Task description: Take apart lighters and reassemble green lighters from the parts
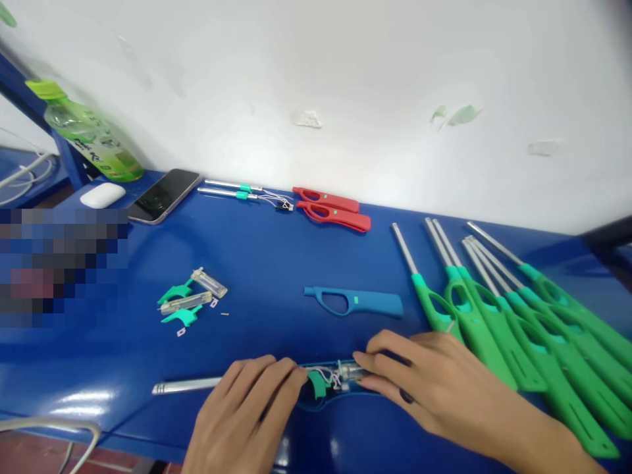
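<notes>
A half-built blue gas lighter (326, 403) lies open along the table's front edge. Its metal barrel (185, 385) points left, out from under my left hand (251, 401). The fingers of that hand are closed over the barrel's base, beside a teal trigger (320, 384) and white wires. My right hand (415, 375) pinches the clear fuel tank (350, 371) at the handle end of the shell; the palm side is hidden. Just above lies the matching blue shell half (365, 303), with a small teal piece in it.
Finished green lighters (498, 329) fan out at right. Clear tanks (185, 303) and teal triggers (185, 316) lie left. Along the wall are two barrels with wires (241, 195), red shells (336, 216), a phone (165, 195), a white mouse (102, 195) and a bottle (91, 135).
</notes>
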`<move>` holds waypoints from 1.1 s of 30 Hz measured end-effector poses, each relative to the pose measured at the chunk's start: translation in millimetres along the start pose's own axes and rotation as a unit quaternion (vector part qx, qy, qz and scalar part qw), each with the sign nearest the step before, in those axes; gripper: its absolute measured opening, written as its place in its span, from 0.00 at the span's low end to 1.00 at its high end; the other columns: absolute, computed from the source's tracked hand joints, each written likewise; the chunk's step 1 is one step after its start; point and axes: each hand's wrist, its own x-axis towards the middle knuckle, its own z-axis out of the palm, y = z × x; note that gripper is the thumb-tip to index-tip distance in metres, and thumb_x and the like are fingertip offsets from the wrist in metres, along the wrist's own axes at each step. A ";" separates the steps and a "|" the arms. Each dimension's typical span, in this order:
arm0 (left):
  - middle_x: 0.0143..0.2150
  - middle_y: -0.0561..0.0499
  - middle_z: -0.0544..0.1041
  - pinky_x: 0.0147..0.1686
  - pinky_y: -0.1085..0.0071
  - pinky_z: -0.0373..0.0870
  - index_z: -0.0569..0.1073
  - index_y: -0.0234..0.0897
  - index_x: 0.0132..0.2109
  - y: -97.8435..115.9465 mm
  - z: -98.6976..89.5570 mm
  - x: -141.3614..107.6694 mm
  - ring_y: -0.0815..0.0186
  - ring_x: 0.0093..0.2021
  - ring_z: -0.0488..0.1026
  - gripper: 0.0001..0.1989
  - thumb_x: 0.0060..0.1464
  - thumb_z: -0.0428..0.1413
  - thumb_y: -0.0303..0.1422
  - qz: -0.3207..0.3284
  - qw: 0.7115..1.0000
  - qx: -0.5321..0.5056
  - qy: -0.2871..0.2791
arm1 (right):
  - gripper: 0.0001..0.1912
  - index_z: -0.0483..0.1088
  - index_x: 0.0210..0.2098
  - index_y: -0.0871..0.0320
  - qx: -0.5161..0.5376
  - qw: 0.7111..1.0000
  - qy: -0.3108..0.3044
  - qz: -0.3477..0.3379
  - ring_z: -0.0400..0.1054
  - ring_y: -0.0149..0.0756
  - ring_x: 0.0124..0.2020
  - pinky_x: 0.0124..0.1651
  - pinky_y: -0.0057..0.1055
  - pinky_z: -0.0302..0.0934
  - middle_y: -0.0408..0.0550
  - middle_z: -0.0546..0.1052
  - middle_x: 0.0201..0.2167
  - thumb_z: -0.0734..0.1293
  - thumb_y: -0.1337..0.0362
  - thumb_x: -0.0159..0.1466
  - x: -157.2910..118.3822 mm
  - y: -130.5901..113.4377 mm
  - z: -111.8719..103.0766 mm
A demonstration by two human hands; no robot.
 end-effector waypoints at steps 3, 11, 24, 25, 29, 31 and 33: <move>0.53 0.45 0.85 0.57 0.59 0.74 0.75 0.36 0.60 4.1 0.5 1.2 0.56 0.53 0.82 0.20 0.69 0.46 0.21 -0.020 1.000 0.008 0.001 | 0.20 0.77 0.53 0.54 -0.004 1.000 0.003 -0.008 0.78 0.32 0.29 0.30 0.34 0.65 0.44 0.81 0.40 0.53 0.60 0.83 0.3 0.6 -0.8; 0.56 0.48 0.85 0.56 0.63 0.75 0.76 0.36 0.60 -3.3 -1.0 -8.3 0.59 0.53 0.83 0.18 0.73 0.46 0.26 0.016 1.000 0.016 0.006 | 0.18 0.76 0.52 0.54 -0.004 1.000 0.022 -0.013 0.78 0.32 0.29 0.31 0.34 0.66 0.43 0.83 0.41 0.55 0.60 0.83 -0.4 -0.3 -0.1; 0.60 0.43 0.76 0.61 0.57 0.67 0.75 0.35 0.57 -21.0 -7.5 13.1 0.56 0.61 0.72 0.12 0.72 0.54 0.23 -0.102 0.992 0.026 0.064 | 0.21 0.79 0.51 0.57 -0.062 0.993 0.095 -0.038 0.78 0.31 0.26 0.28 0.35 0.65 0.44 0.87 0.39 0.54 0.63 0.83 3.5 -2.7 -4.4; 0.60 0.43 0.75 0.61 0.58 0.68 0.75 0.35 0.59 -14.3 -5.9 16.8 0.56 0.62 0.71 0.14 0.70 0.54 0.22 -0.096 0.993 0.007 0.062 | 0.20 0.79 0.51 0.57 -0.061 0.992 0.100 -0.038 0.79 0.31 0.26 0.28 0.35 0.66 0.43 0.87 0.39 0.55 0.63 0.83 3.8 -2.7 -4.6; 0.57 0.45 0.78 0.59 0.58 0.71 0.75 0.38 0.62 8.5 7.0 22.2 0.57 0.58 0.70 0.18 0.69 0.57 0.22 -0.038 0.997 -0.068 0.000 | 0.15 0.77 0.51 0.58 -0.059 0.990 0.118 -0.041 0.80 0.32 0.28 0.27 0.36 0.66 0.42 0.88 0.39 0.58 0.64 0.82 4.1 -1.2 -5.4; 0.53 0.46 0.80 0.57 0.56 0.71 0.77 0.38 0.60 13.0 15.0 20.9 0.56 0.55 0.71 0.20 0.66 0.57 0.18 -0.020 0.998 -0.067 -0.001 | 0.14 0.76 0.52 0.58 -0.058 0.990 0.117 -0.045 0.80 0.32 0.27 0.27 0.36 0.66 0.42 0.88 0.39 0.59 0.64 0.82 4.1 0.2 -7.0; 0.50 0.46 0.80 0.54 0.56 0.71 0.77 0.38 0.58 14.3 21.3 19.5 0.56 0.52 0.70 0.21 0.63 0.56 0.14 -0.019 0.998 -0.058 0.021 | 0.16 0.76 0.52 0.58 -0.057 0.991 0.111 -0.047 0.78 0.31 0.25 0.25 0.36 0.65 0.42 0.88 0.40 0.56 0.65 0.82 4.8 1.2 -10.2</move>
